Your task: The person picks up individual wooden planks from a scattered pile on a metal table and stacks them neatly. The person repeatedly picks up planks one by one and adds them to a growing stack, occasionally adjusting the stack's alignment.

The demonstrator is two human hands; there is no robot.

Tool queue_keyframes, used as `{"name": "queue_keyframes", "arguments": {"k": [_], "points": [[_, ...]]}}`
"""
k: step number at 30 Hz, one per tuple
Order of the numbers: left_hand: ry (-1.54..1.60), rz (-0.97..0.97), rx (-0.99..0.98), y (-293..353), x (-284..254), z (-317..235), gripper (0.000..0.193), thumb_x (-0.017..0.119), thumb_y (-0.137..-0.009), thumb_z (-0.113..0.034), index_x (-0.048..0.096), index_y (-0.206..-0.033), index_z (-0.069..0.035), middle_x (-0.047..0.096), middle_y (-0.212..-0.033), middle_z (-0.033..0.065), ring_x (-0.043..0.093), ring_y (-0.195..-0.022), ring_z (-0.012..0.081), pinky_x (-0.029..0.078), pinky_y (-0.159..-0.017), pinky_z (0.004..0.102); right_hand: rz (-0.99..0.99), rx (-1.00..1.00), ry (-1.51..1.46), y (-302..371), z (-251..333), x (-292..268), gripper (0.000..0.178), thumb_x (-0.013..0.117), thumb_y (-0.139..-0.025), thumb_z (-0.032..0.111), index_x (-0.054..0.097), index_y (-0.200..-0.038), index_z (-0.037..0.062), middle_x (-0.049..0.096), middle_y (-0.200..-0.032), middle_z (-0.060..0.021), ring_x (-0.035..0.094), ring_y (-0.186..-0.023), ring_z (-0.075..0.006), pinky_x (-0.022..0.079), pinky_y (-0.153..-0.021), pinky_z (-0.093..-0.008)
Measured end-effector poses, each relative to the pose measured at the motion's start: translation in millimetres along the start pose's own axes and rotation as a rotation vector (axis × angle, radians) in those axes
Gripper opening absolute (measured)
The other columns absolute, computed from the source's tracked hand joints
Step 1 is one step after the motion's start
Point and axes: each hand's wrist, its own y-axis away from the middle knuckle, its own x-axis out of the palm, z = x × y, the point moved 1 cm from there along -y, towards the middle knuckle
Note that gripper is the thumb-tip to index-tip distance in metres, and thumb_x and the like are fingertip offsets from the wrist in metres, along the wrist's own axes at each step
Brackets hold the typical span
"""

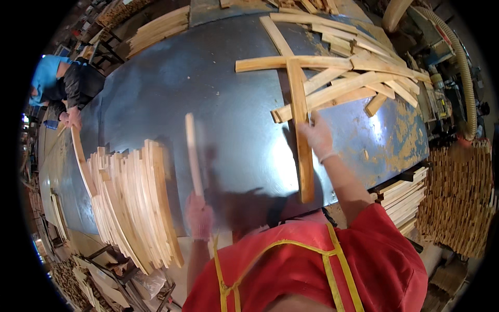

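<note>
My left hand (199,216), in a pinkish glove, is closed round the lower end of a narrow wooden slat (193,153). That slat stands up from the fist over the metal tabletop and is slightly smeared by motion. On the right, my gloved right hand (318,136) grips the edge of a longer wooden board (298,99), its fingertips partly hidden. This board points away from me, and its far end lies across a curved wooden piece (260,64) of the loose pile (358,80).
A row of wooden slats (130,192) lies left of my left hand. Beyond it, a co-worker (78,83) holds a curved slat (83,161). Sawdust dots the metal table (234,119) at right. Stacked wood (455,197) and a ribbed hose (470,78) stand at far right.
</note>
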Motion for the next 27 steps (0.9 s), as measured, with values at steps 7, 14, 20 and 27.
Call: {"name": "queue_keyframes", "arguments": {"k": [7,14,20,27], "points": [[-0.649,-0.551,0.053,24.5,-39.2,200.1,0.068,0.070,-0.096,-0.031,0.052,-0.159,-0.010,0.060,-0.147,0.0127,0.055,-0.138,0.0272,0.047,-0.110,0.0473,0.006,0.034,0.484,120.5,-54.0,35.2,0.104,0.078,-0.078,0.028,0.029,-0.166,0.0055,0.067,-0.122,-0.0260,0.063,-0.117,-0.0476,0.052,-0.102,-0.0563],[-0.278,-0.261,0.414,22.5,9.9,91.3,0.076,0.076,-0.091,-0.033,0.048,-0.158,-0.010,0.052,-0.159,0.0141,0.047,-0.149,0.0309,0.040,-0.119,0.0509,0.026,-0.181,-0.130,-4.5,26.5,16.2,0.096,0.075,-0.086,0.031,0.034,-0.169,0.0066,0.066,-0.137,-0.0227,0.067,-0.125,-0.0346,0.052,-0.107,-0.0427],[0.000,-0.010,0.651,15.0,65.6,-17.6,0.075,0.085,-0.077,-0.026,0.059,-0.146,-0.012,0.060,-0.146,0.0158,0.058,-0.135,0.0392,0.047,-0.111,0.0560,-0.044,-0.147,-0.478,-269.7,169.9,-71.4,0.056,0.075,-0.093,0.050,0.067,-0.132,0.0096,0.070,-0.101,-0.0099,0.068,-0.096,-0.0244,0.053,-0.086,-0.0376],[-0.097,0.189,0.288,29.8,56.7,-69.4,0.068,0.084,-0.076,-0.026,0.061,-0.139,-0.013,0.061,-0.144,0.0150,0.060,-0.131,0.0389,0.049,-0.107,0.0551,0.329,-0.433,1.114,-276.6,62.6,-41.4,0.104,0.089,-0.068,0.049,0.047,-0.159,0.0202,0.061,-0.154,-0.0149,0.056,-0.143,-0.0405,0.044,-0.118,-0.0566]]}}
